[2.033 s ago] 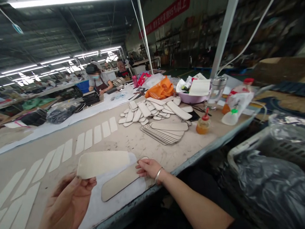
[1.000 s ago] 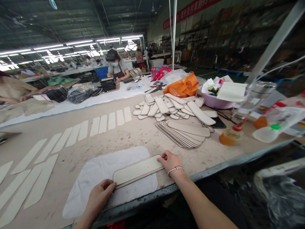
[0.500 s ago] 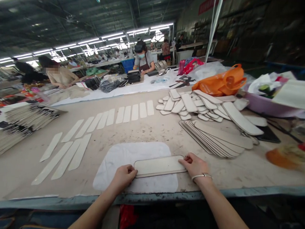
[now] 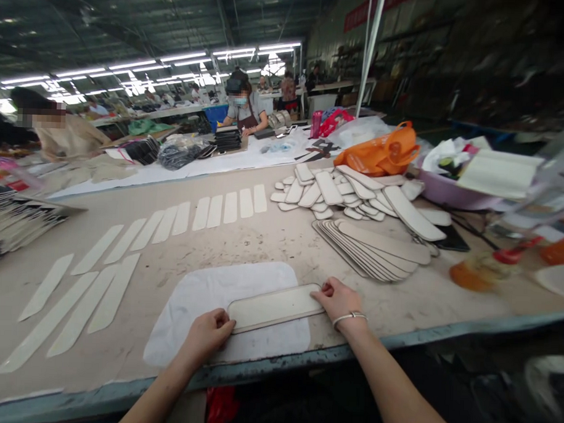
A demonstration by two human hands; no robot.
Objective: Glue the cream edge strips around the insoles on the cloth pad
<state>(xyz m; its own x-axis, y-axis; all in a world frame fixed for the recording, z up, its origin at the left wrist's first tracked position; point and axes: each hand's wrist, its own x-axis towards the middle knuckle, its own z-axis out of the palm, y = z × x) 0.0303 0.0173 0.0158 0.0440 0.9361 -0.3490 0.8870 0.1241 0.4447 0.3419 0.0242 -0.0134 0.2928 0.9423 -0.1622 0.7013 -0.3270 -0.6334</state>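
A long cream panel with rounded corners and a dark edge (image 4: 275, 307) lies over a white rounded sheet (image 4: 181, 300) near the table's front edge. At the panel's left end, my left hand (image 4: 209, 333) pinches its edge with curled fingers. My right hand (image 4: 337, 301), a pale bangle on its wrist, grips the opposite end between thumb and fingers. Just beyond the right hand, a fanned stack of similar dark-edged panels (image 4: 377, 252) rests on the table. Pale strips (image 4: 115, 298) lie in rows to the left and farther back.
A loose heap of cream pieces (image 4: 329, 188) sits behind the fanned stack, beside an orange bag (image 4: 381, 154). At right are a purple basin (image 4: 462, 194) and a red-topped bottle of amber liquid (image 4: 476, 274). A co-worker (image 4: 246, 105) works across the table.
The view has swung right, so the scene sits farther left. Both hands keep hold of the panel, which lies much the same over the white sheet.
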